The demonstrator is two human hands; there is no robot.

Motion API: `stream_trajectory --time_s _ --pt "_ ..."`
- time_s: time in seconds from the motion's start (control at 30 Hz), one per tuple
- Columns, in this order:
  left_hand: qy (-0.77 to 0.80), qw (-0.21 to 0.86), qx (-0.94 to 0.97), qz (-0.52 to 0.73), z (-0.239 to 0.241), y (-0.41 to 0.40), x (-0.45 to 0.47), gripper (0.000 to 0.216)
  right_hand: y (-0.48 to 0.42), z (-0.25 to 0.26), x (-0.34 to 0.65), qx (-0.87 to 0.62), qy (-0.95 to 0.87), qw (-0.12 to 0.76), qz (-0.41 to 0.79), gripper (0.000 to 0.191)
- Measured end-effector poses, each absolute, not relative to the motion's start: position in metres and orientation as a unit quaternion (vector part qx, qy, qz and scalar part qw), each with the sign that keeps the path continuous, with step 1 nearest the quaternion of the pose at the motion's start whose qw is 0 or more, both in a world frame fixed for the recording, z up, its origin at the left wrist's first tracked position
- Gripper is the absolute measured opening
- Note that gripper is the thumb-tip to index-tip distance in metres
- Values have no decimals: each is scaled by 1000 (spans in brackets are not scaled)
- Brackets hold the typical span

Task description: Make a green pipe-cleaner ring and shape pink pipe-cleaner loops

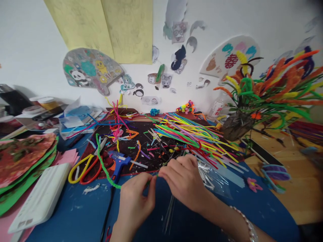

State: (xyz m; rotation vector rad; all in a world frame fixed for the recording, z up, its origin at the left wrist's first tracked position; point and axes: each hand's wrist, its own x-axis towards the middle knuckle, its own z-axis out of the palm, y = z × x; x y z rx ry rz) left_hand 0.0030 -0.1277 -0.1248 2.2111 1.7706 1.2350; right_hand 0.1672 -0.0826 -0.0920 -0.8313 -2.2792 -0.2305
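Note:
My left hand [136,200] is closed in a pinch on a long green pipe cleaner [102,161]. Its twisted tail curves out to the left and up past the glue gun. Right beside it, my right hand [185,181] also pinches, its fingertips nearly meeting the left ones. A bit of green and a thin wire show between the fingertips; how they join is hidden. Below my right hand, several thin metal wires [169,213] lie on the blue table [80,215]. A blue glue gun [119,164] with a glue stick rests beyond my left hand.
A heap of coloured pipe cleaners [186,131] covers the dark mat. Yellow-and-red-handled scissors [88,168] and a white power strip [40,198] lie left. Right are a clear plastic bag [217,181], a pink flower [253,185] and a vase [236,126] of pipe-cleaner stems.

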Motion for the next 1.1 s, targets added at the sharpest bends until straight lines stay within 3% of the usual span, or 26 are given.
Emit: stream_trajectory --time_s 0.2,0.3,0.37,0.5,0.57,0.77,0.93,1.1 --pt "501 -21 780 374 -122 -129 3 24 -63 -74 155 -332 -912 242 7 16" --pt "528 4 747 405 -121 -130 4 23 -69 -69 156 -336 -893 297 35 13" --pt "546 32 713 438 -119 -131 3 21 -76 -64 164 -319 -879 335 118 14" --pt "559 75 669 483 -115 -134 2 22 -79 -68 182 -250 -893 167 334 11" --pt "558 90 666 486 -113 -134 2 23 -76 -75 185 -286 -874 160 359 11" --pt "558 79 683 465 -115 -132 4 23 -75 -89 174 -359 -794 360 335 19" --pt "550 67 700 450 -115 -133 5 19 -76 -89 170 -271 -844 398 236 8" --pt "519 19 739 430 -121 -130 5 13 -74 -89 166 -269 -859 403 166 11"
